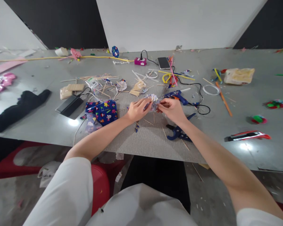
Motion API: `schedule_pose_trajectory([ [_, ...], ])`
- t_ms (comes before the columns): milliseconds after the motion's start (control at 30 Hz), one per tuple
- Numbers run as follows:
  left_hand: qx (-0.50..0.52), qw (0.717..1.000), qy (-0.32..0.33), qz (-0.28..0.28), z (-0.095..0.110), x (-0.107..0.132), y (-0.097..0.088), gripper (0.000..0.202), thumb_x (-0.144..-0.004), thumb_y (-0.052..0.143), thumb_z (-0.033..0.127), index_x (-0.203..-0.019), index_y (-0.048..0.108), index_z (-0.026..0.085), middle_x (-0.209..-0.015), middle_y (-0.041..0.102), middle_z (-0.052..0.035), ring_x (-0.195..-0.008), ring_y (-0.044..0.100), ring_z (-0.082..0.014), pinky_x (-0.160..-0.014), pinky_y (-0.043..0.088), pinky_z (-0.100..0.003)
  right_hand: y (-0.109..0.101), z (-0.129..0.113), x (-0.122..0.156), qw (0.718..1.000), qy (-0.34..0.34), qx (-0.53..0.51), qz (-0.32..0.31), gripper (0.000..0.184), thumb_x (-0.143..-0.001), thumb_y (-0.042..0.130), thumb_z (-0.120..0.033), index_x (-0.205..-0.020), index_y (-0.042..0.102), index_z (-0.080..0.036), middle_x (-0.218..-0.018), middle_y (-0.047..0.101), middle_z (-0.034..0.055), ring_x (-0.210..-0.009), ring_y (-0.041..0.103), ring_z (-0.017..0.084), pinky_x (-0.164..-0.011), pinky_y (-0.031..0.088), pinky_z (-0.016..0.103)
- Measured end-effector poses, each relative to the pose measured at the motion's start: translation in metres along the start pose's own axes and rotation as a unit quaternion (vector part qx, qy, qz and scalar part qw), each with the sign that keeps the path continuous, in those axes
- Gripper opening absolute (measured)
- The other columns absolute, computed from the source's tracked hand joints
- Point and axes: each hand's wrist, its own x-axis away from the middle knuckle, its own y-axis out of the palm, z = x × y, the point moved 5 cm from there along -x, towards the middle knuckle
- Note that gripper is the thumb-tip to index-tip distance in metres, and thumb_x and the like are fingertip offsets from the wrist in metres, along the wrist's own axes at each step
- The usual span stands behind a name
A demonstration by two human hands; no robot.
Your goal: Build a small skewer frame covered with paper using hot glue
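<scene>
Above the near middle of the table, my left hand and my right hand meet around a small pale, patterned fabric piece with thin sticks. Both hands have their fingers closed on it, the left at its left side, the right pinching its right edge. Fingers hide part of the piece. Just beyond my right hand lies a blue glue gun. Dark blue hand cutters rest below my right wrist. Left of my left forearm is a folded blue patterned cloth.
Thin wooden sticks and a pleated round piece lie beyond my hands. Farther back are a phone and a magenta power socket. A utility knife lies right, a black box left, near black cloth.
</scene>
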Motion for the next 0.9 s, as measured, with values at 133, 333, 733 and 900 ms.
schedule_pose_trajectory([
  [133,0.024,1.000,0.012,0.011,0.0013,-0.0003,-0.0021,0.015,-0.104,0.062,0.023,-0.111,0.072,0.015,-0.096,0.081,-0.0089,-0.080,0.078,-0.0118,-0.072,0.056,-0.021,0.0002,-0.0009,0.0002,1.000,0.006,0.000,0.002,0.045,-0.077,0.085,-0.063,-0.081,0.070,-0.021,-0.070,0.074,0.0050,-0.063,0.072,0.021,-0.058,0.056,0.032],
  [333,0.012,1.000,0.003,-0.002,-0.0005,-0.0003,-0.0010,0.015,-0.104,0.061,0.024,-0.111,0.072,0.017,-0.096,0.081,-0.0075,-0.083,0.079,-0.0126,-0.073,0.057,-0.021,0.0004,-0.0017,0.0006,1.000,0.003,0.011,-0.001,0.043,-0.081,0.081,-0.062,-0.081,0.070,-0.020,-0.071,0.075,0.0051,-0.064,0.072,0.021,-0.060,0.056,0.032],
  [733,0.005,1.000,0.007,0.014,-0.0011,-0.0007,-0.0020,0.013,-0.103,0.062,0.022,-0.111,0.071,0.016,-0.096,0.082,-0.0075,-0.082,0.079,-0.0132,-0.071,0.056,-0.023,-0.0011,-0.0037,0.0018,1.000,0.002,0.023,0.001,0.034,-0.087,0.075,-0.055,-0.081,0.071,-0.021,-0.073,0.076,0.0054,-0.065,0.072,0.021,-0.064,0.057,0.034],
  [900,0.006,1.000,0.001,0.024,-0.0004,-0.0011,-0.0034,0.013,-0.104,0.062,0.022,-0.110,0.071,0.015,-0.093,0.081,-0.0080,-0.083,0.078,-0.0133,-0.074,0.056,-0.022,-0.0015,-0.0062,0.0030,1.000,0.002,0.010,-0.002,0.029,-0.091,0.069,-0.049,-0.080,0.070,-0.022,-0.074,0.077,0.0054,-0.065,0.073,0.021,-0.064,0.056,0.034],
])
